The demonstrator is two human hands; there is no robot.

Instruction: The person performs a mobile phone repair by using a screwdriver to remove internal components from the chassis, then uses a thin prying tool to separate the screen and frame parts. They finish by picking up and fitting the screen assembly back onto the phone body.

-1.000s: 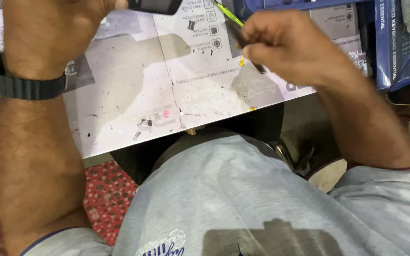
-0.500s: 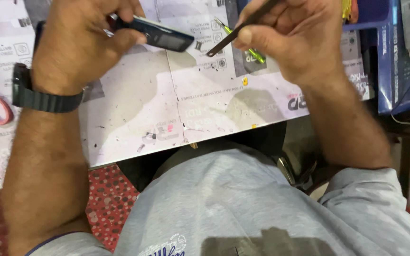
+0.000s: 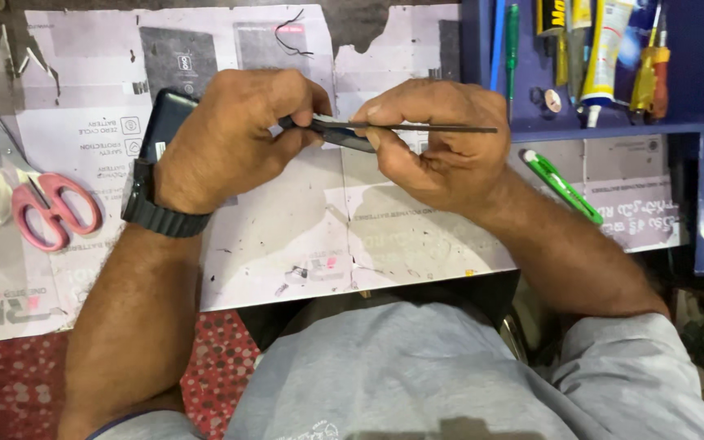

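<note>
Both hands have dropped toward the middle of the view since the earlier frames, and the dark phone that sat near the top edge now lies between them over the paper-covered bench (image 3: 287, 244). Gripping that phone (image 3: 165, 122) edge-on, the left hand (image 3: 230, 138) has its fingers curled over the upper side and its thumb pressed beneath, so only a dark corner shows past the knuckles, with a black wristwatch (image 3: 160, 213) on the wrist behind it. Close beside it, the right hand (image 3: 442, 138) is clenched on a thin dark flat tool (image 3: 442, 128) — a slim blade held level, its far end sticking out past the fingers to the right, its near end meeting the phone's edge where the two thumbs almost touch. Pink-handled scissors (image 3: 50, 208) lie on the bench well to the left, apart from both hands. A green utility knife (image 3: 560, 186) rests on the paper just right of the right forearm — near it, not touching. Above that, a blue rack (image 3: 694, 73) holds upright tools and tubes.
</note>
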